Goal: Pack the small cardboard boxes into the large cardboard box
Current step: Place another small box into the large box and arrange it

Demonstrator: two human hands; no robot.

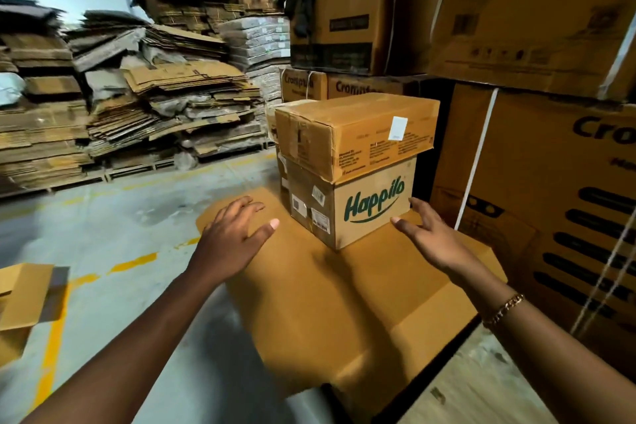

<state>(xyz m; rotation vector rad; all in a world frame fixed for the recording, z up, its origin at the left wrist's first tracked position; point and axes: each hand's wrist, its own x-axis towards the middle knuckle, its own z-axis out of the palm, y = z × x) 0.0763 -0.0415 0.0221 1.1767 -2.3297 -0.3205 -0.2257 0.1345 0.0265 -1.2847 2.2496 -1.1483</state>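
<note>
Small boxes: a Happilo box [371, 206] stands on a broad tan cardboard panel [344, 303]. A plain taped box [354, 134] sits stacked on it, overhanging to the right.
Large box: the panel may be its top or flaps; this cannot be told.
Left hand [237, 231]: open and empty, fingers spread over the panel, left of the Happilo box.
Right hand [426, 234]: open and empty, just beside the box's lower right corner; contact is unclear.
Handling: the corrugated walls look stiff and the weight probably moderate. The top box could slide, so the lower box is best held low on opposite sides.
Surroundings: tall strapped cartons [550, 182] crowd the right side. Piles of flattened cardboard [155, 96] lie well apart behind, and an open carton [24, 296] sits on the floor [120, 217] to the left.
</note>
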